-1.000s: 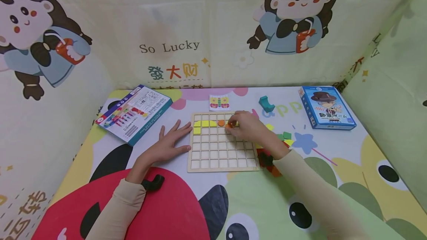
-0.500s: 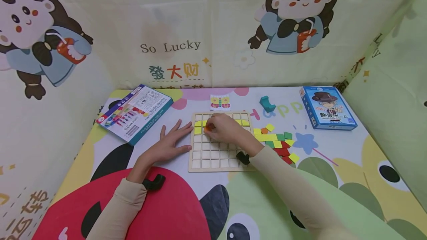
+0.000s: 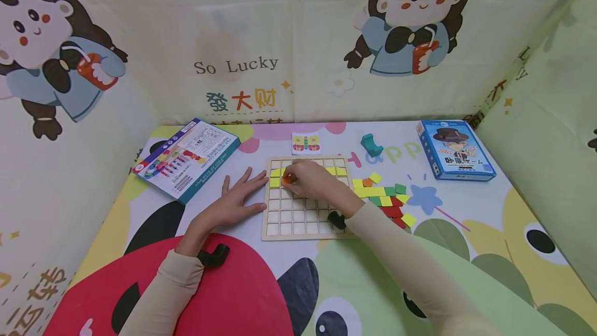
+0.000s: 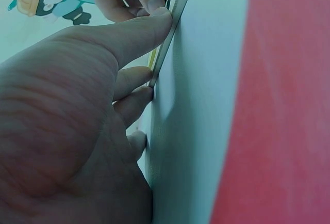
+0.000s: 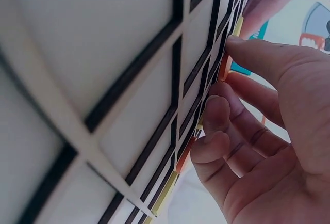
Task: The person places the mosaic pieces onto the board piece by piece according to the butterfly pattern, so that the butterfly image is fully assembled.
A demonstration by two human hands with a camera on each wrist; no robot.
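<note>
A wooden grid board [image 3: 298, 238] lies flat on the table. Yellow square tiles [image 3: 275, 172] sit in cells along its upper left and upper right. My right hand [image 3: 313, 179] leans over the board's upper left part. Its thumb and index finger pinch an orange tile [image 5: 224, 68] right at a cell beside the left yellow tiles. Below those fingers, a second orange tile [image 5: 184, 155] sits in the grid; the hand hides it in the head view. My left hand [image 3: 235, 198] lies with spread fingers, and its fingertips touch the board's left edge.
Loose yellow, green, red and orange tiles [image 3: 377, 192] lie right of the board. Behind it are a butterfly picture card [image 3: 306, 143] and a teal curved block [image 3: 371, 145]. A flat box [image 3: 188, 159] lies at left, a blue game box [image 3: 457, 150] at right.
My right hand has moved left across the board with an orange tile, uncovering yellow tiles at the upper right; over the last half second it stays nearly in place. The left hand has not moved.
</note>
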